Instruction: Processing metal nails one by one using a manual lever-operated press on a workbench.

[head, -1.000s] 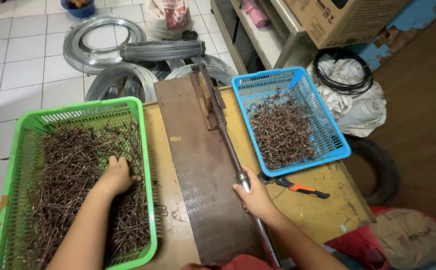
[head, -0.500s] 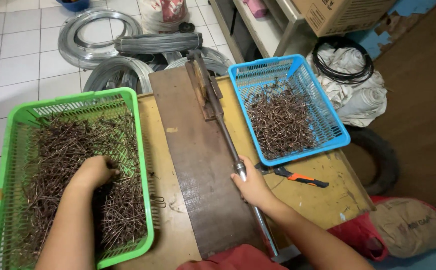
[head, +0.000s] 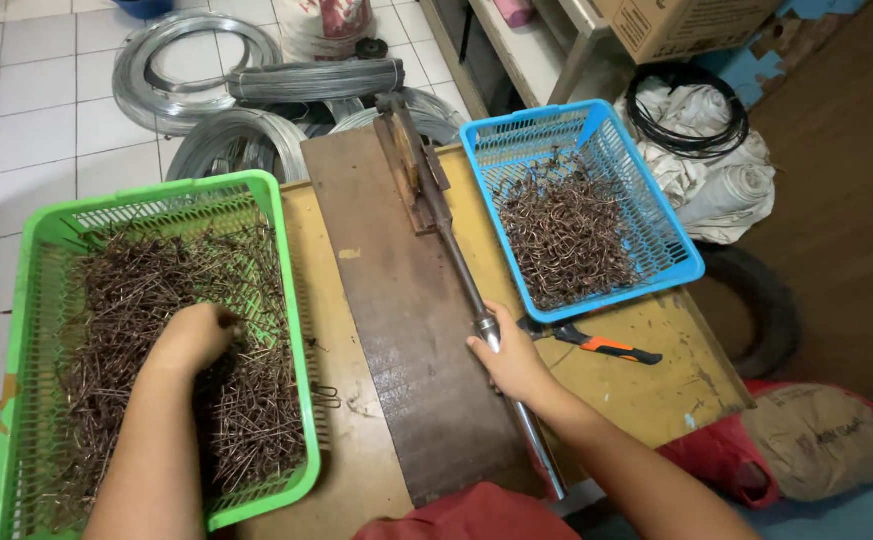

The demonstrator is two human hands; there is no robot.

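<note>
Wire pieces point(head: 156, 400) surround left hand point(head: 191, 338) fingers.

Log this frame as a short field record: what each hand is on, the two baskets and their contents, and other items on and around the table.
left hand: left hand buried in bent wire pieces inside the green basket
right hand: right hand closed on the metal lever handle
lever: hinged at the far end of a dark wooden board, lying along it
blue basket: blue basket holding bent wire pieces
table: yellow tabletop; orange-handled pliers beside the right hand
floor: wire coils on white tiles
</note>
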